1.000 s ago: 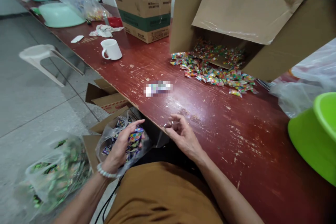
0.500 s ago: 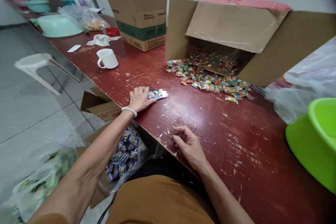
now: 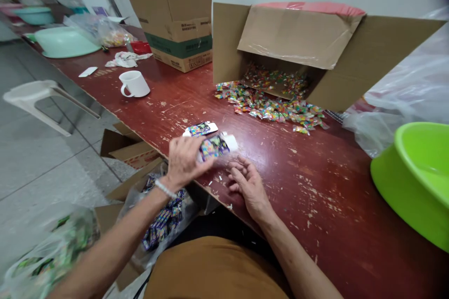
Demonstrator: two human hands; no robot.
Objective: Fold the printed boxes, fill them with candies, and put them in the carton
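My left hand [image 3: 185, 159] grips a small printed candy carton [image 3: 214, 147], dark and colourful with a white flap sticking out at its right end. It is held above the table and slightly blurred. Just behind it, a second carton [image 3: 199, 129] of the same print lies flat on the red table [image 3: 164, 107], white flaps showing at both ends. My right hand [image 3: 249, 187] hovers by the table's near edge, its fingers curled loosely and apart, nothing visible in them. Small white paper scraps lie beside it.
Wrapped candies [image 3: 273, 105] spill from a tipped cardboard box [image 3: 287, 35]. A white mug [image 3: 134, 84], an upright carton box [image 3: 178, 23] and a green basin [image 3: 414, 187] stand on the table. Below left, an open box holds several printed cartons [image 3: 164, 222]; a white stool [image 3: 38, 91] stands beyond.
My left hand has lifted a carton off the table and brought it right and nearer, leaving another lying behind. My right hand has shifted only slightly. The camera view has turned a little.
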